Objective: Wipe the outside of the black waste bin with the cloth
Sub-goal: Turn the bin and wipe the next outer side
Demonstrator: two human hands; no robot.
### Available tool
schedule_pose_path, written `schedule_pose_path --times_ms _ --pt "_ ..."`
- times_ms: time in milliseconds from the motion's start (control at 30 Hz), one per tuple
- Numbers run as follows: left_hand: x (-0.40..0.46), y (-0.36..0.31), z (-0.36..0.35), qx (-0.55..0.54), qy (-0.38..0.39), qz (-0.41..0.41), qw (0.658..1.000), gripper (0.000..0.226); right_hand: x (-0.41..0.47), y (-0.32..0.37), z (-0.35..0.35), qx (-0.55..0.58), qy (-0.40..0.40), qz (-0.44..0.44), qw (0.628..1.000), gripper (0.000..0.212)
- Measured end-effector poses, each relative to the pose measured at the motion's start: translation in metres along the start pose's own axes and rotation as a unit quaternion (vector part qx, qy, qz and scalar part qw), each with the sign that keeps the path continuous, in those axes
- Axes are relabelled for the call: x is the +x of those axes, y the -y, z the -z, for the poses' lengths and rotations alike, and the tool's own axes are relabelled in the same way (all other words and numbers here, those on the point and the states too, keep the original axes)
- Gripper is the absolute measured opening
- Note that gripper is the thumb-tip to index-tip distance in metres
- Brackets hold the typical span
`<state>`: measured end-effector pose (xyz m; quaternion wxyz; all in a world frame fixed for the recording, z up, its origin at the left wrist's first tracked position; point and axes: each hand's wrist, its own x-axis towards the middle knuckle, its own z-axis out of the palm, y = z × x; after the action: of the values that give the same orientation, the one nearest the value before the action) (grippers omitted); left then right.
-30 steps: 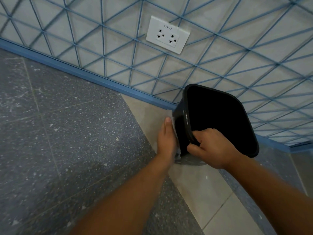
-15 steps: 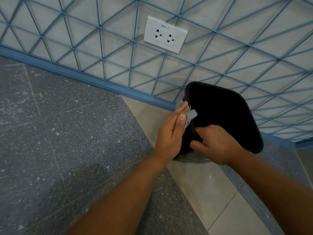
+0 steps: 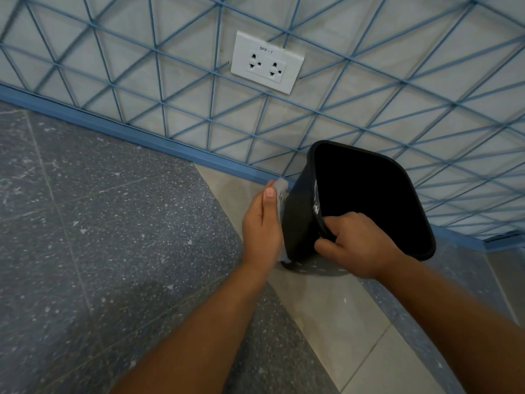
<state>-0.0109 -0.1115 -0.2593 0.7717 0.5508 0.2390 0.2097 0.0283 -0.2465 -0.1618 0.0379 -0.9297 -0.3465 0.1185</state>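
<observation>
On bin (image 3: 301,223) side, L grip (image 3: 262,226) flat on cloth (image 3: 281,191).

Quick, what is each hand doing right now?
Left hand: open, flat fingers pressing the pale grey cloth against the black plastic waste bin's outer side.
Right hand: closed, gripping the bin's rim.
</observation>
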Motion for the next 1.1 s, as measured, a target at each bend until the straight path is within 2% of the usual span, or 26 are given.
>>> schedule_pose_path --times_ms 67,233,367,433,567,700,800,933,1033,1100 --pt "0.007 -0.011 -0.006 0.002 0.008 -0.012 1.0 0.043 0.0 -0.001 -0.001 -0.002 0.001 0.005 1.0 0.033" --pt "0.032 -0.036 -0.012 0.019 0.082 -0.086 0.993 0.043 0.001 -0.001 -0.002 -0.011 -0.003 0.013 1.0 0.032" --pt "0.032 -0.038 -0.014 0.114 0.176 -0.137 0.968 0.041 0.003 -0.003 0.0 0.002 -0.003 0.024 1.0 0.034" --pt "0.025 -0.03 -0.013 0.14 0.193 -0.158 0.958 0.04 0.003 -0.003 0.001 0.003 -0.002 0.029 1.0 0.034" --pt "0.008 -0.017 -0.009 0.112 0.16 -0.166 0.966 0.04 0.005 -0.004 0.0 0.002 0.0 0.03 1.0 0.035" --pt "-0.004 -0.014 -0.009 0.033 0.147 -0.114 0.982 0.039 0.005 -0.005 -0.001 -0.009 0.0 0.021 1.0 0.033" --pt "-0.001 -0.018 -0.007 -0.005 0.135 -0.071 0.988 0.048 0.005 -0.005 -0.002 -0.014 0.001 0.016 1.0 0.033" --pt "0.006 -0.02 0.0 -0.004 0.14 -0.063 0.988 0.059 0.003 -0.003 -0.001 -0.025 -0.001 0.014 1.0 0.037" --pt "0.007 -0.011 0.015 0.029 0.071 -0.054 0.996 0.06 0.002 -0.001 0.001 -0.02 0.001 0.012 1.0 0.038" --pt "0.006 0.001 0.022 0.036 0.005 -0.026 0.999 0.051 0.001 0.0 0.001 -0.014 0.0 0.01 1.0 0.037"
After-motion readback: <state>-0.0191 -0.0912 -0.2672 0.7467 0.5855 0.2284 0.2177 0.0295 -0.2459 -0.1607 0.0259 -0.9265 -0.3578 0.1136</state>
